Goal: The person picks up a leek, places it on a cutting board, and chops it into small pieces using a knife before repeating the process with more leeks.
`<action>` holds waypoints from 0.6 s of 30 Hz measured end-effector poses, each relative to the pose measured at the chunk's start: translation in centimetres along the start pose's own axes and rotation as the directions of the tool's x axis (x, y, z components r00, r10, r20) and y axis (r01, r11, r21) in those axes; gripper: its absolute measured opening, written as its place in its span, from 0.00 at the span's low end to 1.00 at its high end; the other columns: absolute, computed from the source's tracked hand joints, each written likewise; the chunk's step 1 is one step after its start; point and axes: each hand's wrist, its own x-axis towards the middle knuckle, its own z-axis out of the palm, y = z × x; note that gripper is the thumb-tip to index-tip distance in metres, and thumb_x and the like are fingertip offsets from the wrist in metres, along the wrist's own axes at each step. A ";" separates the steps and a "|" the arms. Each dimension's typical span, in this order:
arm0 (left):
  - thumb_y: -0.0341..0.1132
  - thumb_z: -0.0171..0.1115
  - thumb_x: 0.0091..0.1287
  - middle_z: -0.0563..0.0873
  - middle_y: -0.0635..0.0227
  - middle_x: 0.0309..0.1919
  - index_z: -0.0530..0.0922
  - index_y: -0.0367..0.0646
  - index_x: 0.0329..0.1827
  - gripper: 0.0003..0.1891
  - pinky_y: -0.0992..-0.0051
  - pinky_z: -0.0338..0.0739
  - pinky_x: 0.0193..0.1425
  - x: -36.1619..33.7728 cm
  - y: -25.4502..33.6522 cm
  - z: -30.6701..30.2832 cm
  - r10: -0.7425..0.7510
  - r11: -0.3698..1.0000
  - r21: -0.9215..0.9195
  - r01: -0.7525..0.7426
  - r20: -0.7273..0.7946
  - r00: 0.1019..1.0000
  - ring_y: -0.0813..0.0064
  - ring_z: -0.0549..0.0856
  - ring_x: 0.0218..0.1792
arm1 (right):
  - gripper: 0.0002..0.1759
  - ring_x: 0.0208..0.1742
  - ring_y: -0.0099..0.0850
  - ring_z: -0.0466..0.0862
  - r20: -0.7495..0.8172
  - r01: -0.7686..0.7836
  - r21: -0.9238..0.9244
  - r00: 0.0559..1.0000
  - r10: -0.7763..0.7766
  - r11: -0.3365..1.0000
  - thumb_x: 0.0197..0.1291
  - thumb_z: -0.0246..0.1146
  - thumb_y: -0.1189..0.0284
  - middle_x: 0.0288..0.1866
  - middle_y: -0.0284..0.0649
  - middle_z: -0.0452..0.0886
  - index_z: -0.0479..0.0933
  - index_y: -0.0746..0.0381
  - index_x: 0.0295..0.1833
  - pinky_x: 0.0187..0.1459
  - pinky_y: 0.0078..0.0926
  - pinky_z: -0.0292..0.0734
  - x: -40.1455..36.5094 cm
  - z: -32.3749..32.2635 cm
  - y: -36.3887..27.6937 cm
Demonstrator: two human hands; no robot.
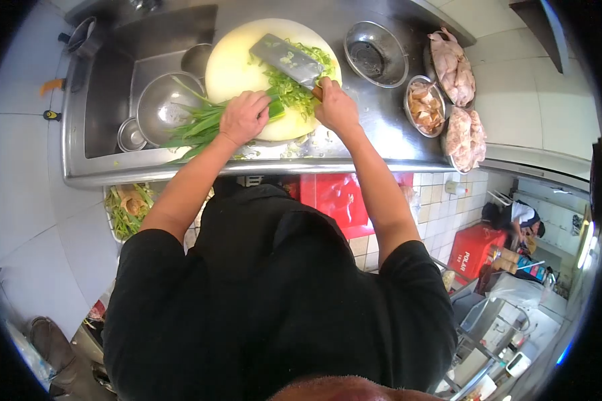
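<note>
1. Gripping the cleaver [286,60] by its handle, the right hand [336,108] has closed fingers — blade across chopped greens [291,92].
2. Curled together, the left hand's [245,117] fingers clamp leafy stalks [197,125] against 1 round board [237,60].

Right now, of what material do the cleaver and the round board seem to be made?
The cleaver blade looks like steel: dull grey, soft sheen. Its brown handle may be wood. The round board is probably matte plastic: pale, even, no visible grain.
</note>
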 end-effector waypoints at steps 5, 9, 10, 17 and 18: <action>0.31 0.71 0.64 0.87 0.69 0.51 0.85 0.46 0.49 0.11 0.64 0.81 0.48 -0.2 -0.2 0.2 0.024 0.997 0.073 -0.027 0.036 0.999 0.65 0.85 0.48 | 0.29 0.58 0.52 0.90 0.139 -0.154 0.384 0.984 0.108 0.910 0.71 0.67 0.63 0.55 0.60 0.89 0.74 0.58 0.75 0.59 0.44 0.83 -4.9 -3.8 -3.3; 0.34 0.70 0.67 0.87 0.70 0.51 0.85 0.46 0.49 0.10 0.64 0.81 0.49 -0.3 -0.3 0.2 0.034 0.993 0.112 -0.040 0.055 0.998 0.66 0.85 0.48 | 0.37 0.55 0.43 0.89 0.229 -0.225 0.600 0.968 0.105 0.768 0.69 0.71 0.65 0.55 0.59 0.89 0.71 0.62 0.81 0.61 0.36 0.81 -10.5 -0.3 -2.6; 0.35 0.71 0.67 0.87 0.70 0.51 0.85 0.46 0.49 0.10 0.64 0.81 0.49 -0.3 -0.3 0.2 0.031 0.994 0.105 -0.036 0.057 0.998 0.66 0.85 0.48 | 0.37 0.54 0.41 0.88 0.250 -0.242 0.620 0.962 0.105 0.746 0.69 0.70 0.65 0.53 0.57 0.88 0.71 0.63 0.81 0.61 0.35 0.81 -11.2 0.1 -3.0; 0.37 0.70 0.67 0.87 0.71 0.51 0.86 0.48 0.50 0.10 0.64 0.82 0.51 0.0 -0.1 0.1 0.002 0.996 0.094 -0.011 0.092 0.996 0.65 0.85 0.48 | 0.31 0.42 0.43 0.87 0.476 -0.419 0.563 0.869 0.135 0.712 0.73 0.64 0.67 0.41 0.48 0.87 0.72 0.62 0.79 0.53 0.41 0.82 -10.7 -0.7 -4.3; 0.37 0.70 0.68 0.87 0.71 0.51 0.86 0.49 0.51 0.11 0.64 0.82 0.51 0.1 0.1 0.1 -0.019 0.996 0.089 0.009 0.111 0.994 0.65 0.84 0.48 | 0.29 0.41 0.45 0.88 0.486 -0.443 0.575 0.862 0.148 0.688 0.75 0.63 0.65 0.41 0.50 0.87 0.73 0.63 0.77 0.52 0.43 0.82 -10.3 -1.1 -5.0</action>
